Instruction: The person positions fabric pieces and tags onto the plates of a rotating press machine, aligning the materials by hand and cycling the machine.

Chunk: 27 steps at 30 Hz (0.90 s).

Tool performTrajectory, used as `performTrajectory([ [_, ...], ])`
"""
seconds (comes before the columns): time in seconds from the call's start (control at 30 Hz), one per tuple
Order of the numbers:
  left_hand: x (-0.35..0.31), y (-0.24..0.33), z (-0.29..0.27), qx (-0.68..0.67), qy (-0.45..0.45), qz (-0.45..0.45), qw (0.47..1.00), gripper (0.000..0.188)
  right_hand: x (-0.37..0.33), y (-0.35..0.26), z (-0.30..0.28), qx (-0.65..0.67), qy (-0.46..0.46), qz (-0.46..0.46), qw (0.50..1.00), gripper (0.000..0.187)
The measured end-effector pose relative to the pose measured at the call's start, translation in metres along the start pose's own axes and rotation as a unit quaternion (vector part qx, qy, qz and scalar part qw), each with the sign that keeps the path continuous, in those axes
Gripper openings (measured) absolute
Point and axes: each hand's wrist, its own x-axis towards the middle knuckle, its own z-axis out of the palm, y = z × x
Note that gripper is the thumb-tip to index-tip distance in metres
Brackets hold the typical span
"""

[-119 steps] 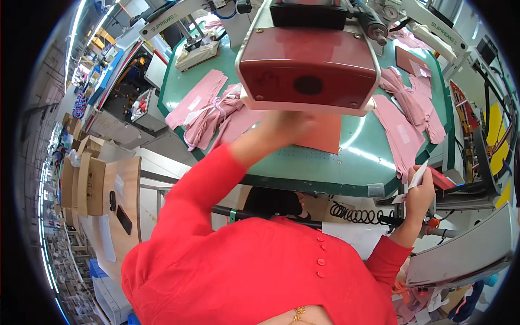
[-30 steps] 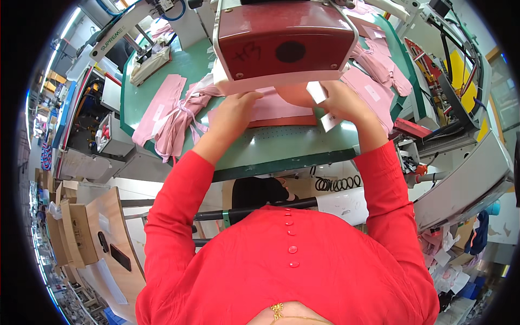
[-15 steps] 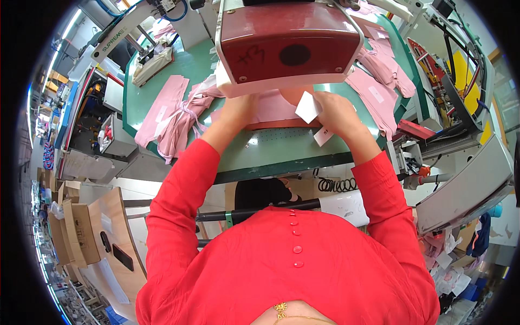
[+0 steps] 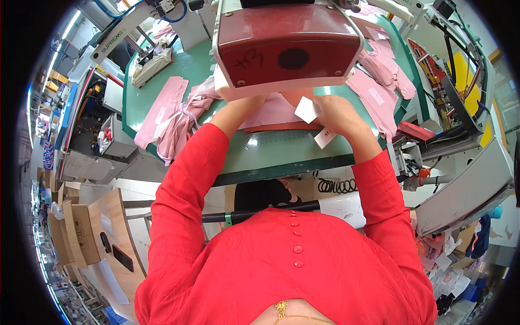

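Note:
A pink fabric piece (image 4: 273, 112) lies on an orange-brown flat plate (image 4: 281, 127) beneath the red machine head (image 4: 287, 49). My left hand (image 4: 247, 106) reaches under the head at the fabric's left side; its fingers are hidden. At the fabric's right side, my right hand (image 4: 337, 112) is closed, with a white paper label (image 4: 307, 110) jutting from its fingers. A second white label (image 4: 325, 137), with dark print, hangs below that hand; how it is held is hidden.
Tied pink fabric strips (image 4: 181, 116) lie on the green table (image 4: 287, 151) at left. More pink pieces (image 4: 376, 97) are at right. A press arm (image 4: 116, 40) stands at far left. A wooden board (image 4: 114, 233) holds a phone (image 4: 123, 258), beside a cardboard box (image 4: 81, 233).
My left hand has moved farther under the machine head and slightly right, hiding its fingers more. My right hand and the labels have barely shifted.

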Motion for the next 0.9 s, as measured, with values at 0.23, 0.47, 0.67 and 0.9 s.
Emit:
performTrajectory([
  [0.23,-0.006,0.008,0.004,0.081,0.106,-0.025,0.991,0.02,0.003,-0.002,-0.003,0.031,-0.023,0.017,0.999,0.019],
  [0.47,-0.027,0.053,-0.029,-0.101,-0.048,-0.025,0.993,0.028,-0.001,-0.002,-0.01,0.037,-0.041,0.006,0.998,0.02],
  [0.67,-0.044,0.052,-0.034,-0.018,-0.142,0.009,0.99,0.05,-0.005,0.01,-0.006,0.056,0.02,0.008,0.998,0.025],
  [0.9,-0.042,0.051,-0.042,0.038,-0.217,-0.003,0.975,0.061,-0.016,-0.004,-0.007,0.049,0.029,0.025,0.998,0.051],
])
